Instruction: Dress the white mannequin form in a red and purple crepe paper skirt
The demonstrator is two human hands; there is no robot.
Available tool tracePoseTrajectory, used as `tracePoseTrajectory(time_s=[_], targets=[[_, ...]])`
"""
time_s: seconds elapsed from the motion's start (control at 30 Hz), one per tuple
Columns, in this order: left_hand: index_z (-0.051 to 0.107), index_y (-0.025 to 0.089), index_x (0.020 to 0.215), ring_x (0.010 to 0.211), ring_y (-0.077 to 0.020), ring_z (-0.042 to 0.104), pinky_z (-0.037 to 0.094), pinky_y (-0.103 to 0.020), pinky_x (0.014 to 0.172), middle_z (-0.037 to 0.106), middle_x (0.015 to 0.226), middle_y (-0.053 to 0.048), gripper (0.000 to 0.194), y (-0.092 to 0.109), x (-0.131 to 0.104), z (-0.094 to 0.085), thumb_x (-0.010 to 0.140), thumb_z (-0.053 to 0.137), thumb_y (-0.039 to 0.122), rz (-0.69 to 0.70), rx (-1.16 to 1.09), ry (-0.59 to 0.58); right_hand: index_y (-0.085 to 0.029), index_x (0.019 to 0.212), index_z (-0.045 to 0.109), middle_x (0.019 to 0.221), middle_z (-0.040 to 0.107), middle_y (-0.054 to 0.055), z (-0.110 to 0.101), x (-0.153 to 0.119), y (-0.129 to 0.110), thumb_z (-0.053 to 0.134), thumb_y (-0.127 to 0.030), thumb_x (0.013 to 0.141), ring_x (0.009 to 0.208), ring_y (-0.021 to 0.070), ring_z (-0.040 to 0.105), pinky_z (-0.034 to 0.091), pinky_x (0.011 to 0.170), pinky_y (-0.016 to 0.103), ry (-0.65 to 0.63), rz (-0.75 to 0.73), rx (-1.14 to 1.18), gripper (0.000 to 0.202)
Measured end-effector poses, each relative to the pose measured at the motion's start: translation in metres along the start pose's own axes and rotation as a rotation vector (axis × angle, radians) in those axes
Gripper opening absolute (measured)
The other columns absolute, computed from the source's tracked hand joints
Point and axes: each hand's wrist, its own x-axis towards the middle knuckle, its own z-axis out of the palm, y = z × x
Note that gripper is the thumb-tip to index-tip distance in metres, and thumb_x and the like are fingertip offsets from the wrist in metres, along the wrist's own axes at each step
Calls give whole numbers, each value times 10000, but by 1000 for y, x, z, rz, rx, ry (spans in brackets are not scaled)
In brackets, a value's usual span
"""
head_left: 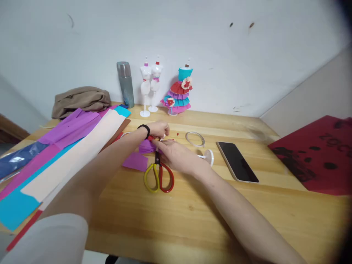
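Observation:
My left hand (pixel 160 129), with a black band at the wrist, is closed over small red and white bits at the middle of the table; what it pinches is too small to name. My right hand (pixel 175 152) reaches over purple crepe paper (pixel 146 146), its fingertips near the scissors' blades; whether it grips anything is hidden. Scissors (pixel 157 174) with one yellow and one red handle lie below the hands. A flat purple piece (pixel 135 161) is to their left. Beside my right wrist, the white round base (pixel 209 157) of a stand lies on its side.
Crepe paper strips (pixel 71 154) and a brown cloth (pixel 81 101) cover the left side. Behind are a flask (pixel 125 86), two bare white mannequins (pixel 145 86) (pixel 156 82) and a dressed one (pixel 180 91). A wire ring (pixel 195 139), phone (pixel 238 162) and red bag (pixel 316 157) are right.

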Motion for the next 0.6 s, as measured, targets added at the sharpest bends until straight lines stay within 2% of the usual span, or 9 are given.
tracePoseTrajectory(time_s=[0.13,0.33,0.47,0.6], targets=[[700,125,1025,520,-69,525,401,-177,496,694,765,-23,373,-3,-3,-8,674,646,10,12,-131,79,-161,1406,405,1041,656,134,2,1,2,479,-109,886,981,232,598,439,868,358,41,-9,22,528],[618,98,1156,469,-29,454,396,-181,481,712,914,-84,325,-1,-15,-28,837,557,79,-11,-308,305,-167,1433,363,990,666,125,0,0,3,416,-85,911,911,219,605,443,817,345,56,11,36,531],[652,84,1079,462,-20,430,368,-174,463,697,843,-78,256,9,-37,-35,848,543,58,35,-441,379,-173,1454,330,949,656,118,-1,0,4,381,-83,913,842,213,593,445,754,326,77,31,40,551],[676,58,1006,466,-32,431,379,-178,465,684,757,-62,237,26,-70,-40,814,540,39,138,-512,477,-215,1475,287,983,630,90,0,0,8,365,-81,915,871,193,577,438,775,302,121,0,53,581]])
